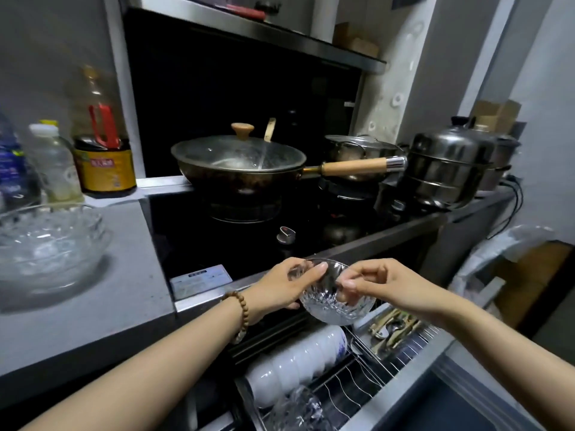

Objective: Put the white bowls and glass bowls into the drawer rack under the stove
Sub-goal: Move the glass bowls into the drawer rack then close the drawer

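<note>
My left hand (287, 286) and right hand (389, 284) pinch one glass bowl (336, 309). Below, one row of white bowls (298, 365) lies in the drawer rack (373, 379).

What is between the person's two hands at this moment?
In the head view, a small clear cut-glass bowl sits between the left hand and right hand; both hold its rim, above the open wire drawer rack.

Tilted glass bowl (337, 303) — over drawer rack (362, 382)
</note>
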